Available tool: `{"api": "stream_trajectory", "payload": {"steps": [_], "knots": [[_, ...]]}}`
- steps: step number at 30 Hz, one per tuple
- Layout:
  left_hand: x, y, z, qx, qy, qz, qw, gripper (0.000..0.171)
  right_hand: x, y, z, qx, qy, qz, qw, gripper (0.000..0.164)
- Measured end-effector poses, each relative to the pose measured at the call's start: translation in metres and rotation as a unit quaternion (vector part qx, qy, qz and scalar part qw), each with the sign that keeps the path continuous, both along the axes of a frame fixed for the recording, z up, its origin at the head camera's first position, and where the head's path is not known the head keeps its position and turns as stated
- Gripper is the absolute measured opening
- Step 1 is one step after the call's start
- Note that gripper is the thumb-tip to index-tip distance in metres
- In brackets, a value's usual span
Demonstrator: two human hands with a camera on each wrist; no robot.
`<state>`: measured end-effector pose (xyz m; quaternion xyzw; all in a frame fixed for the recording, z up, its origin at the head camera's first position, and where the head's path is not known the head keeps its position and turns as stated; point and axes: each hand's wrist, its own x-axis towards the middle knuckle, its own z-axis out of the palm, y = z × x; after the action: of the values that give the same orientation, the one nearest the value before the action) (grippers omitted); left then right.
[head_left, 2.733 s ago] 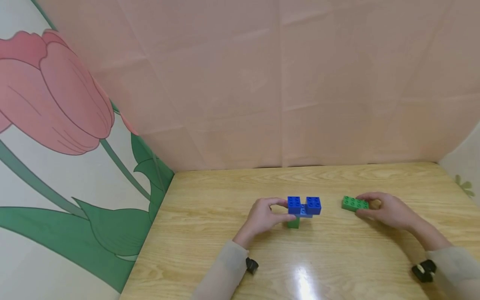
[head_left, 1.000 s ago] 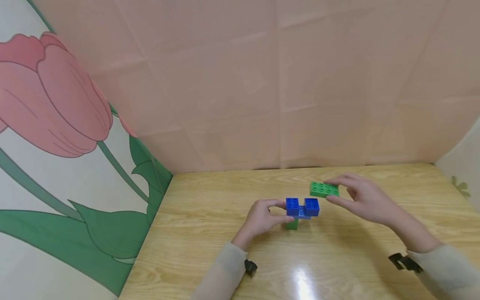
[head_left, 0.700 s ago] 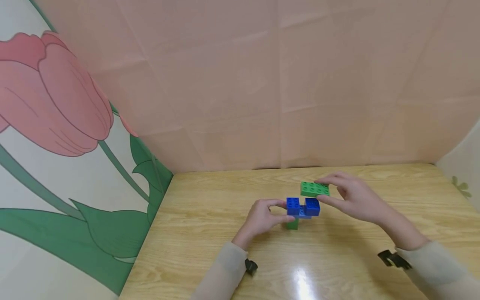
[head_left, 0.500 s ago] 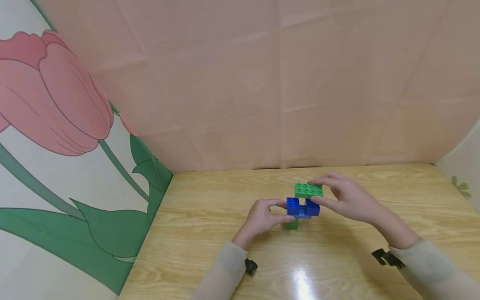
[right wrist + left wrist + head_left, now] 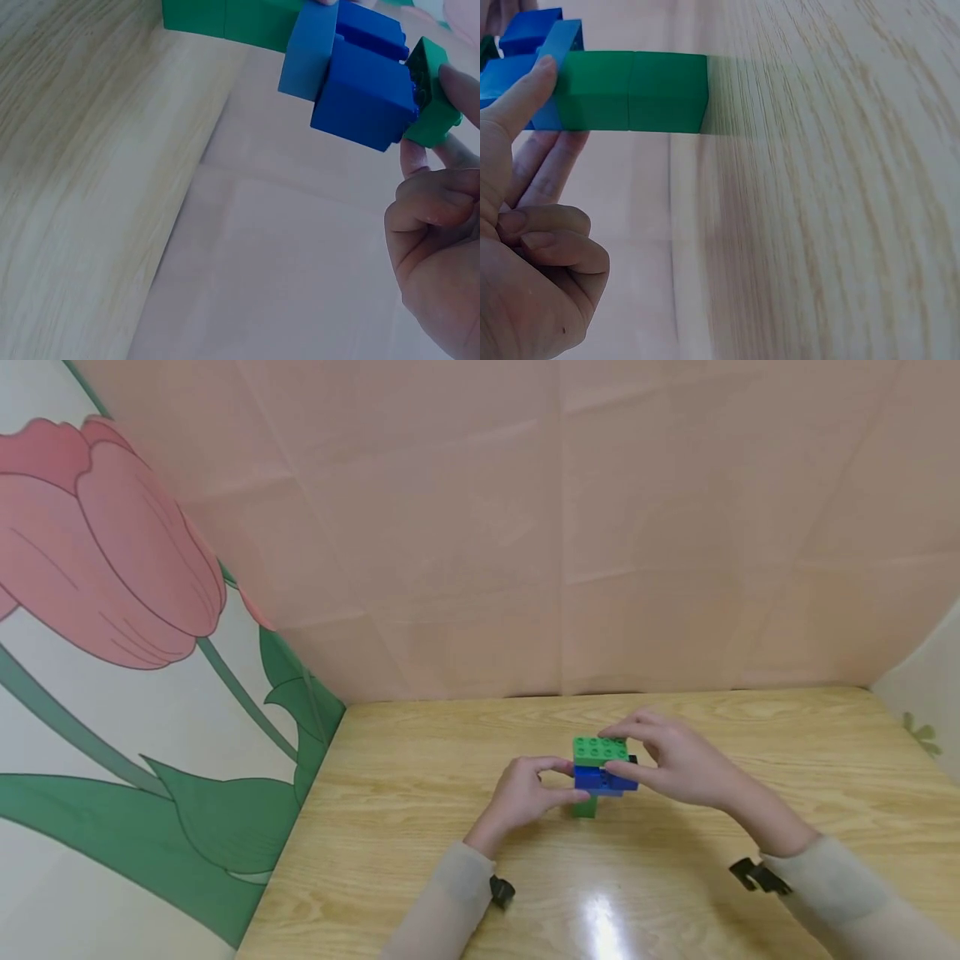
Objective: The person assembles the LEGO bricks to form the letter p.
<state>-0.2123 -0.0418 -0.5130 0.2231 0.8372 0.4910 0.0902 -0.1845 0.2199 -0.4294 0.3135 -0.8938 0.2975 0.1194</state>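
Observation:
A small tower of bricks stands on the wooden table. Two stacked green bricks [image 5: 630, 90] form its column, topped by a light blue brick [image 5: 311, 52]. Two dark blue bricks [image 5: 364, 94] sit side by side on that, with a gap between them. My left hand [image 5: 525, 789] grips the tower around the light blue and left dark blue bricks. My right hand [image 5: 675, 764] pinches a green eight-stud brick [image 5: 600, 750] by its right end, just over the dark blue studs. In the right wrist view it looks slightly tilted; whether it touches every stud I cannot tell.
The wooden table [image 5: 420, 752] runs back to a wall covered in pinkish cloth [image 5: 450, 568]. At left is a panel with a large painted tulip [image 5: 135, 552]. A black strap piece [image 5: 759, 877] hangs at the right sleeve, another black piece [image 5: 501, 892] at the left.
My right hand lifted the green eight-stud brick from the table at right, carried it left and lowered it over the dark blue bricks. My left hand kept its grip on the tower.

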Motion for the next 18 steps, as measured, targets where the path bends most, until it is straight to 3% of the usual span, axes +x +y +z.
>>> {"api": "stream_trajectory", "payload": {"steps": [18], "knots": [[-0.001,-0.0007,0.0002,-0.003,0.004,-0.003,1.0,0.039,0.0026,-0.0014,-0.0025,0.012,-0.027,0.003,1.0,0.034]]}}
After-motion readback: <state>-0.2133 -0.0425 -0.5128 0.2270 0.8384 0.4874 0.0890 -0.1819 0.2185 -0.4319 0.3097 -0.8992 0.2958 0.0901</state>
